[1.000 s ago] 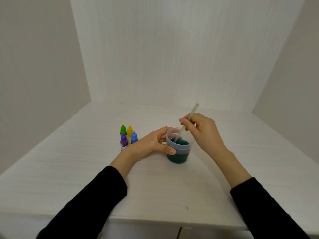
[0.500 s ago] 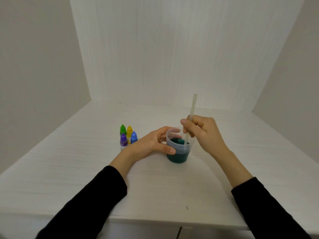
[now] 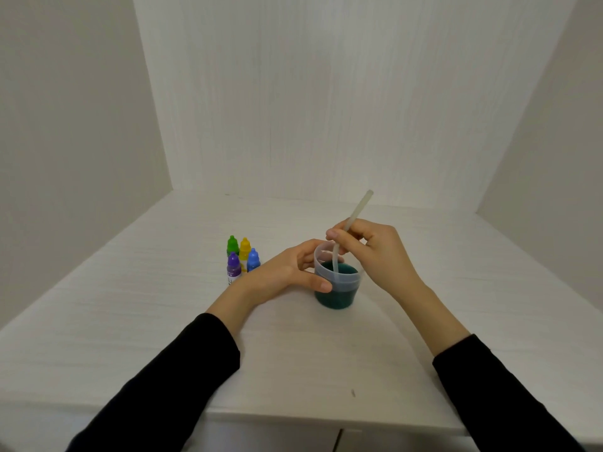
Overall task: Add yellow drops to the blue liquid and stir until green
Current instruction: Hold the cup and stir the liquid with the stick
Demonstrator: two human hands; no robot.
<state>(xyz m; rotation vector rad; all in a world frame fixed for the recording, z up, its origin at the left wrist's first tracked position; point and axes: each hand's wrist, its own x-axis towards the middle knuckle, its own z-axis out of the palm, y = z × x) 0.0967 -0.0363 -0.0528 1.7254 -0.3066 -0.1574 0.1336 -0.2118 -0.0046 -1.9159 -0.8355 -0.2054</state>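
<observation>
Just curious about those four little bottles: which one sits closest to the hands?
The blue-capped bottle, at the cluster's right front, next to the left hand; purple, green and yellow sit farther away.

purple dropper bottle [image 3: 233, 267] with a white label, print too small to read

4 dropper bottles [image 3: 240, 261] crowd cup's [image 3: 337, 282] left (right side open).

The stirring rod [image 3: 350, 225] now leans up and to the right, no longer upright as half a second ago. Its lower end sits nearer the cup's [image 3: 339, 283] left side.
</observation>
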